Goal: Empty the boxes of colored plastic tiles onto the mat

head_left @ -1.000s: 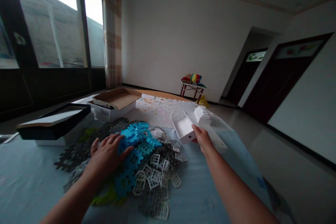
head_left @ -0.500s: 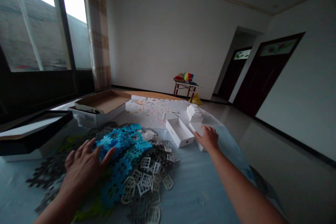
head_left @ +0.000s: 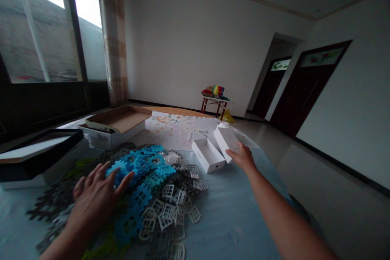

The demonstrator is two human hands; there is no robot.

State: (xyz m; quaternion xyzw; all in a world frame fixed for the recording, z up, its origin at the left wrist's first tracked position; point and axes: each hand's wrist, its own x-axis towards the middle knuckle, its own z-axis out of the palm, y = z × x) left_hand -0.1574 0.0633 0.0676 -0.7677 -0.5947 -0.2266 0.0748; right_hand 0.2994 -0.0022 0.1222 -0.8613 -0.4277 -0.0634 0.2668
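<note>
In the head view my right hand grips a small white box by its near right side, thumb on one face. The box is raised and tilted, and it covers most of a white stacked object behind it. Just left of it an open white box lies with its hollow side up. My left hand rests with fingers spread over a heap of blue plastic interlocking pieces and holds nothing that I can see. White plastic window-frame pieces are scattered to the right of the heap.
At the left stand a black-and-white box and a larger white carton with a brown inside. Dark grey pieces lie left of my hand. A patterned cloth covers the table. A small side table stands by the wall.
My right hand has lifted the small white box off the table and tilted it up, in front of the white stacked object. My left hand has hardly moved.
</note>
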